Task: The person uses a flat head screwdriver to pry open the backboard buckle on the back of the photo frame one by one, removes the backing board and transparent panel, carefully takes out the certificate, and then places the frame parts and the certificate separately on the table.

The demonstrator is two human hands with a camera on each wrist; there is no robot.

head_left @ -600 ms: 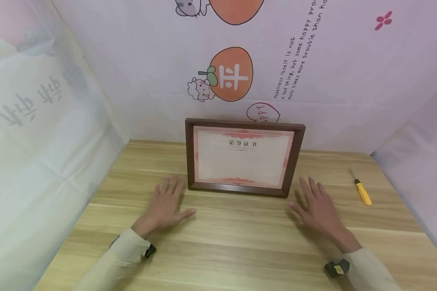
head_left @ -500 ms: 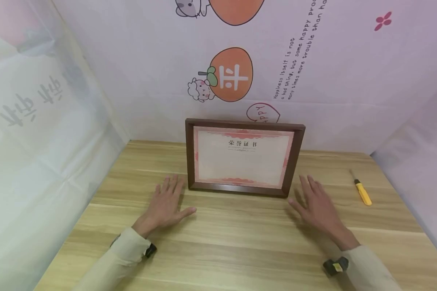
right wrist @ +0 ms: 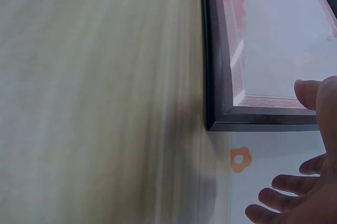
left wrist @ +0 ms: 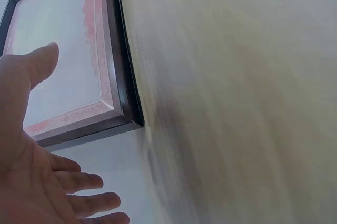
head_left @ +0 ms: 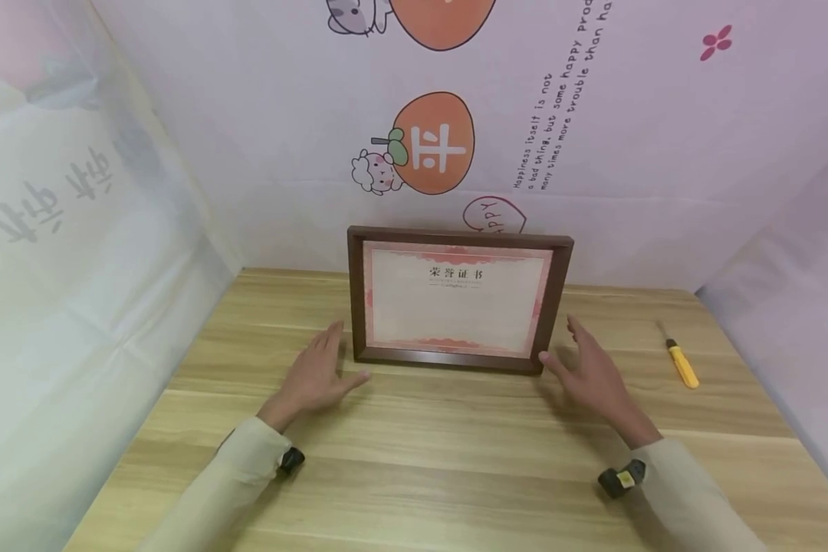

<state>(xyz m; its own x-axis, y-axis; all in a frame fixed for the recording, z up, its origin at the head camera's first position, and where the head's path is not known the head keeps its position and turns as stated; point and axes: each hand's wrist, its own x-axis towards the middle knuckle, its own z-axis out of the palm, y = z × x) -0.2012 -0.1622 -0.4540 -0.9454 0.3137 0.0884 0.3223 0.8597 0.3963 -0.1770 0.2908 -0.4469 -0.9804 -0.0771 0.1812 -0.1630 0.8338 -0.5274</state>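
A brown picture frame (head_left: 448,356) with a pink-bordered certificate (head_left: 455,314) stands upright at the back of the table, close to the wall. Beside its left edge is my left hand (head_left: 313,376), fingers straight and thumb spread toward the front. My right hand (head_left: 593,376) is at the frame's lower right corner, its thumb over the corner in the head view; whether it touches I cannot tell. Both wrist views show the palms turned toward the frame, left hand (left wrist: 37,182) and right hand (right wrist: 310,187) alike with fingers extended and holding nothing.
A screwdriver (head_left: 683,364) with a yellow handle lies on the wooden table (head_left: 441,460), right of the right hand. Printed cloth walls (head_left: 283,115) enclose the table at the back and both sides.
Both hands have turned from palm-down to thumbs up, palms facing inward. The right hand has moved closer to the frame's corner. The head view has shifted slightly; the frame stays in place.
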